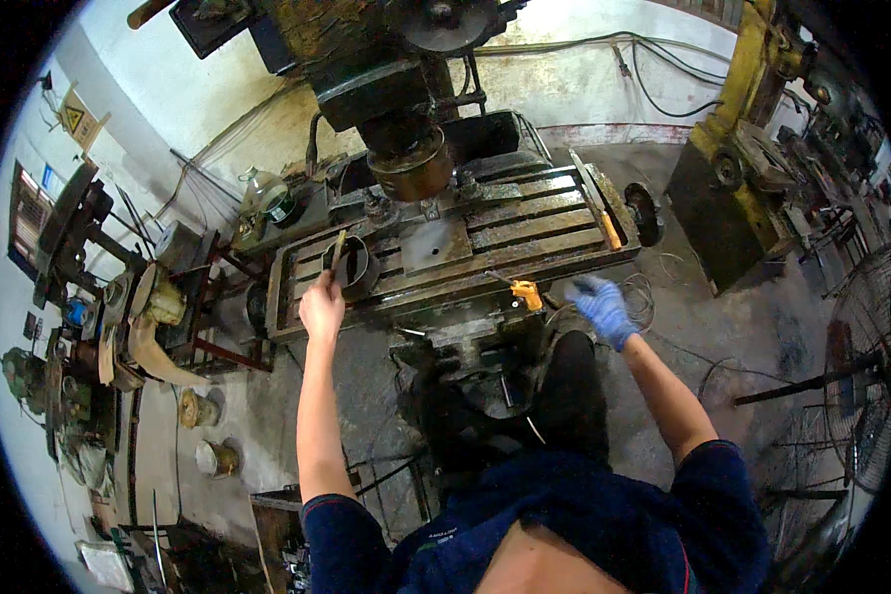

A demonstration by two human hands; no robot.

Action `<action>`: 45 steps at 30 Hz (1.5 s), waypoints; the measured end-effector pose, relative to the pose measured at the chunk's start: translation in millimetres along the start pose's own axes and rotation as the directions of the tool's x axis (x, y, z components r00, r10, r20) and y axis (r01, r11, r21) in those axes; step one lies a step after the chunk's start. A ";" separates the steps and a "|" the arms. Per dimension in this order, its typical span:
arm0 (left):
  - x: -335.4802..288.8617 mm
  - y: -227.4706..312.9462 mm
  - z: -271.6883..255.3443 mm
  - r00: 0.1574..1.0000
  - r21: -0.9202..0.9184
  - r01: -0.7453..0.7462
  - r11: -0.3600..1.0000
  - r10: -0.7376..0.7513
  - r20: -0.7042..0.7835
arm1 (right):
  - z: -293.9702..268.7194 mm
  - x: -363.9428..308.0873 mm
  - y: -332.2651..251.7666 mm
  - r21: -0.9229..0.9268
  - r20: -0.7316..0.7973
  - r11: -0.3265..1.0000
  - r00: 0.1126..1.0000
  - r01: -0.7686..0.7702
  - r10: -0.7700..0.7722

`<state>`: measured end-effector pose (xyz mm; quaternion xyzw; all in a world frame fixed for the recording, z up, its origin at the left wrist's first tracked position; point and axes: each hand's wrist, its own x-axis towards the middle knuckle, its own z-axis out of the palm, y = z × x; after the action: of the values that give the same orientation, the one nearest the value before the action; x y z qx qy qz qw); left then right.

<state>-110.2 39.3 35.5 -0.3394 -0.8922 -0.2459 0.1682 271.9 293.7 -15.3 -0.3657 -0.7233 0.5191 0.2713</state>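
Observation:
My bare left hand is closed around the handle of a brush, held upright at a round metal pot. The pot stands at the left end of a slotted machine table. My right hand, in a blue glove, is off the table's front edge with its fingers apart and nothing seen in them. Just left of it is an orange air blow gun at the table edge. A flat metal plate lies mid-table, below the round cutter head.
A long tool with an orange handle lies along the table's right end. Large bottles stand behind its left end. A yellow-green machine is at right, near a wire-caged fan. Hoses run over the floor.

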 end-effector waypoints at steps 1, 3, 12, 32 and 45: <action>-7.6 -3.3 -5.7 0.995 0.063 0.030 0.998 -0.036 0.096 | 10.5 0.7 3.6 -0.061 0.049 0.996 0.996 -0.069 0.072; -6.9 3.4 -9.9 0.989 0.006 0.035 0.999 -0.035 0.141 | 30.8 25.1 66.0 -0.101 0.088 0.969 0.968 -0.226 0.235; -29.9 -19.8 -42.0 0.999 -0.071 0.034 0.997 -0.037 -0.036 | 104.6 31.0 88.3 0.060 0.111 0.989 0.985 -0.138 0.131; -107.8 -34.5 -21.3 0.919 -0.476 0.300 0.826 -0.117 0.376 | 99.6 73.7 -151.0 -0.912 0.322 0.291 0.944 0.288 0.073; -139.2 10.4 -5.6 0.700 -0.691 0.713 0.119 -0.056 0.712 | 84.9 -20.2 -135.7 -0.421 0.886 0.580 0.454 0.698 0.096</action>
<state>-3.1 -29.8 -21.5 -0.1590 -0.6125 -0.6640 -0.3982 184.6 204.1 86.6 0.0112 -0.9583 0.2113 -0.1920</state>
